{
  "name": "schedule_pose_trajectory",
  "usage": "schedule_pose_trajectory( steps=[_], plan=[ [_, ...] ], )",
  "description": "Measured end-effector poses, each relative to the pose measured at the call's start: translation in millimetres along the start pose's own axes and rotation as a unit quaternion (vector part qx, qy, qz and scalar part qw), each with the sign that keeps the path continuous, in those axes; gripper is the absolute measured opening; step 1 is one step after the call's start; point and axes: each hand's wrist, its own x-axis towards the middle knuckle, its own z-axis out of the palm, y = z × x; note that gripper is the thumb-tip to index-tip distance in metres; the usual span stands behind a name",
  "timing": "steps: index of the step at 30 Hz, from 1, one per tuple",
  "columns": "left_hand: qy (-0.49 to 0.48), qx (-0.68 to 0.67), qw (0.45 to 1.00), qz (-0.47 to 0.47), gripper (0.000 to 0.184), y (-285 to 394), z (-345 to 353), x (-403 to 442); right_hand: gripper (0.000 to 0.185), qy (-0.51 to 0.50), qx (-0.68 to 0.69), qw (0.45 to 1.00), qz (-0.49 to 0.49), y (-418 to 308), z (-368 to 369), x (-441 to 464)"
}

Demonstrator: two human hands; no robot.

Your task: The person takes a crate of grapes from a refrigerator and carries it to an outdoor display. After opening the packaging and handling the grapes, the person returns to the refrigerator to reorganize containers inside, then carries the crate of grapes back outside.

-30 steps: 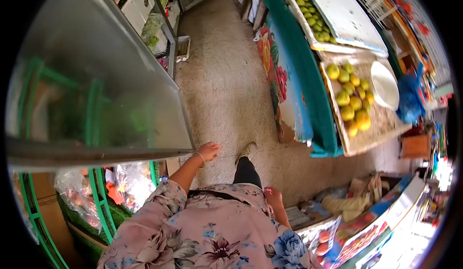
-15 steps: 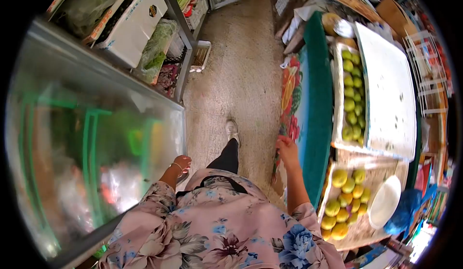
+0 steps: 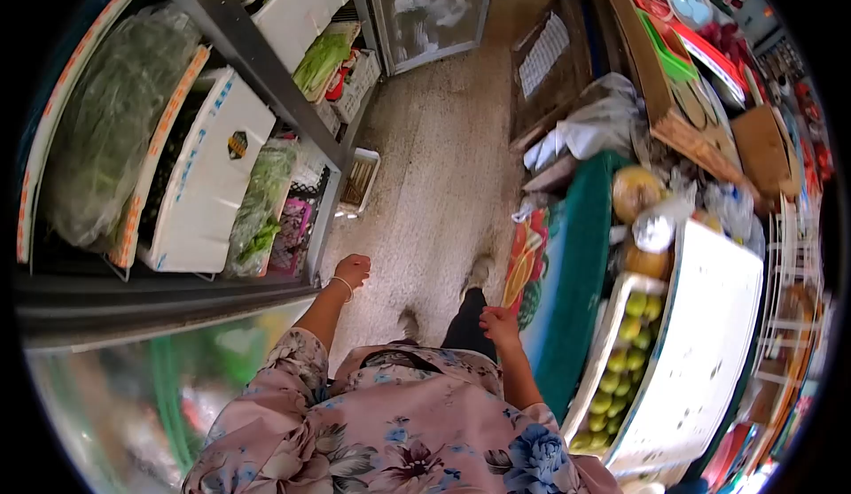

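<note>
My left hand (image 3: 353, 270) hangs over the floor in loosely curled fingers, with a pale bracelet at the wrist and nothing visible in it. It is nearest the open-fronted fridge shelves, where a white foam box (image 3: 211, 171) and bagged greens (image 3: 263, 202) sit. On the other side, my right hand (image 3: 499, 322) is curled closed in front of my body, and I see nothing in it. Close to its right is a stall table with a green cloth edge (image 3: 567, 255) and a fruit-print cover (image 3: 525, 259). Neither hand appears to touch anything.
Ahead runs a worn floor aisle (image 3: 425, 131). A glass door (image 3: 434, 7) stands at its far left, and a small white crate (image 3: 359, 182) is on the floor. Green fruit (image 3: 625, 339) fills a foam box beside its white lid (image 3: 700, 343). Wooden boards (image 3: 558, 60) lean at right.
I have walked forward along the aisle; the fridge shelves and fruit box are now closer or beside me. My left hand has swung forward, and my right hand has drawn back toward my body.
</note>
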Motion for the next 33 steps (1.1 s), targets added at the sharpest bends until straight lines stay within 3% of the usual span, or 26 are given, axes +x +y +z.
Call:
schedule_pose_trajectory(
  steps=[5,7,8,12,15,19,21,22,23,24,25,26,28,29,30,31,33],
  plan=[
    [0.008,-0.043,0.999,0.026,0.023,32,25,38,0.026,-0.094,-0.069,0.993,-0.022,-103,-9,106],
    [0.064,-0.052,0.996,-0.04,0.025,29,25,32,0.026,-0.122,-0.096,0.987,-0.031,-151,-12,144],
    [0.029,-0.071,0.988,-0.134,0.021,28,17,34,0.025,-0.124,-0.146,0.977,-0.092,-178,-15,165],
    [0.153,-0.189,0.958,-0.153,0.02,20,17,19,0.022,-0.139,-0.136,0.968,-0.155,-292,-9,229],
    [0.203,-0.287,0.92,-0.173,0.022,21,27,13,0.021,-0.142,-0.135,0.962,-0.189,-360,27,255],
    [0.178,-0.289,0.911,-0.232,0.018,12,41,28,0.019,-0.187,-0.187,0.944,-0.197,-382,100,286],
    [0.125,-0.325,0.914,-0.206,0.021,-21,46,59,0.019,-0.219,-0.346,0.841,-0.354,-360,141,311],
    [0.06,-0.366,0.911,-0.182,0.024,-61,48,87,0.019,-0.25,-0.362,0.827,-0.349,-345,159,315],
    [0.027,-0.371,0.916,-0.147,0.022,-37,39,79,0.019,-0.283,-0.38,0.81,-0.345,-333,176,313],
    [0.02,-0.419,0.893,-0.164,0.018,-55,35,95,0.019,-0.339,-0.38,0.809,-0.294,-343,193,283],
    [0.157,-0.472,0.85,-0.173,0.016,-35,37,89,0.02,-0.389,-0.383,0.805,-0.233,-352,203,243],
    [0.257,-0.434,0.845,-0.179,0.018,8,31,70,0.02,-0.441,-0.415,0.762,-0.23,-349,211,233],
    [0.288,-0.46,0.823,-0.169,0.017,24,26,69,0.021,-0.521,-0.476,0.678,-0.207,-353,229,218],
    [0.218,-0.591,0.768,-0.114,0.016,-31,39,108,0.022,-0.549,-0.508,0.637,-0.187,-361,239,210],
    [0.288,-0.539,0.776,-0.156,0.016,8,33,90,0.023,-0.537,-0.558,0.612,-0.163,-371,248,203],
    [0.313,-0.543,0.765,-0.152,0.017,-3,42,102,0.023,-0.542,-0.589,0.579,-0.158,-371,257,214],
    [0.359,-0.572,0.724,-0.141,0.021,-17,68,117,0.023,-0.537,-0.633,0.495,-0.256,-364,269,257]
  ],
)
